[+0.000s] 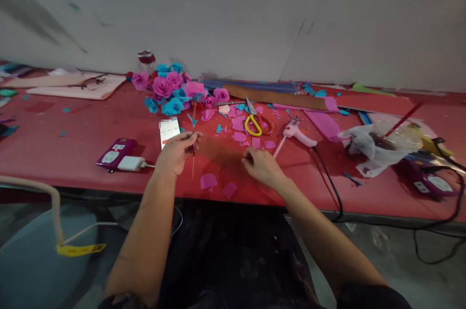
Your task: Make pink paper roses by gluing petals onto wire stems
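Note:
My left hand [176,151] is closed in a pinch at the table's front, beside a phone. A thin wire stem [193,165] hangs down from its fingertips, with a small dark part at the top that I cannot make out. From there a brown paper strip [220,150], blurred, stretches across to my right hand [264,165], whose curled fingers close on its other end. Two pink paper petals [208,181] lie below the strip. Behind it are more cut pink pieces and scissors [254,124] with one yellow and one orange handle.
A pink glue gun [298,134] lies right of my right hand, its cord trailing off the front edge. Pink and blue paper flowers [167,86] stand behind the phone [168,129]. A purple power box [116,153] sits left, a plastic bag [378,146] right. A wall closes the back.

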### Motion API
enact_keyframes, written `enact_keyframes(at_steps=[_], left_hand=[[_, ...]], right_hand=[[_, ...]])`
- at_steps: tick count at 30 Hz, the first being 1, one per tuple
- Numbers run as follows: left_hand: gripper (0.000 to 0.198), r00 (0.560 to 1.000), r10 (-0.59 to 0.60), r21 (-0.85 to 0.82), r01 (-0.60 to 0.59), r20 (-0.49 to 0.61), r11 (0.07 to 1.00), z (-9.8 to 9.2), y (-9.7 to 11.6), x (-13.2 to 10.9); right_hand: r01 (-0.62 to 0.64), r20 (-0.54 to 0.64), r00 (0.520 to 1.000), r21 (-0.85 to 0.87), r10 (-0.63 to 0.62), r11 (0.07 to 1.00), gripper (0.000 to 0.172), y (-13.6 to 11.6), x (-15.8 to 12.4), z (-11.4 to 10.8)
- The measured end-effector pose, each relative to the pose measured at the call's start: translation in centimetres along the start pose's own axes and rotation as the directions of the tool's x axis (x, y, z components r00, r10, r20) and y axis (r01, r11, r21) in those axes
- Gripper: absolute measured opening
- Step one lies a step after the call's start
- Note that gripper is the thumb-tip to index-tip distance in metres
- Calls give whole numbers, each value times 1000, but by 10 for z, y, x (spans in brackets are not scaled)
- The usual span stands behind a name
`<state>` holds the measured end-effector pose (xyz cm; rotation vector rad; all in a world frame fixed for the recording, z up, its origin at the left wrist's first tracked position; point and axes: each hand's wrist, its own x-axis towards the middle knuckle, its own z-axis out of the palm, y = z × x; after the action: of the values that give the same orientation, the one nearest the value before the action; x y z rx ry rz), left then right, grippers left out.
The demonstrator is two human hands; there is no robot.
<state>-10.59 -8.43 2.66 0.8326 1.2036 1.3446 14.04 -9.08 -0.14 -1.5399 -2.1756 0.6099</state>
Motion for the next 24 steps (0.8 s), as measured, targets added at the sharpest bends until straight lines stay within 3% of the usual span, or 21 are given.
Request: enact_keyframes(at_steps=[3,7,10,13,16,18,20,22,24], left_hand=[[23,999,-42,-23,42,-32,999,-3,-9,-4],[22,993,-108,-70,104,-47,992,6,-17,-4],[19,991,-132,-127,127,-31,984,18,-20,-3],[19,990,-139,-176,139,12,975,28,-21,-2],[22,990,-132,-195,141,57,971,35,-21,-2],[25,989,-117,-196,133,89,972,38,-20,-2],[29,987,-109,-199,130,114,971,40,-19,-4],[31,987,-106,-200,129,122,971,42,-17,-6],[31,989,-99,-189,118,110,975,44,-14,-7]], right_hand=[[-55,-1,998,220,57,974,10,8,-7,-9],[-109,-8,992,466,127,878,31,21,-24,-10],[-117,-24,987,578,161,808,29,26,-35,-7],[-184,-11,966,667,257,722,26,21,-41,-2],[-271,35,922,770,385,577,31,8,-45,8],[-260,45,919,814,391,519,35,-1,-47,15],[-202,9,946,799,324,567,35,-8,-50,20],[-117,-88,968,676,237,728,34,-14,-53,18],[-31,-242,958,451,156,892,33,-19,-53,12]])
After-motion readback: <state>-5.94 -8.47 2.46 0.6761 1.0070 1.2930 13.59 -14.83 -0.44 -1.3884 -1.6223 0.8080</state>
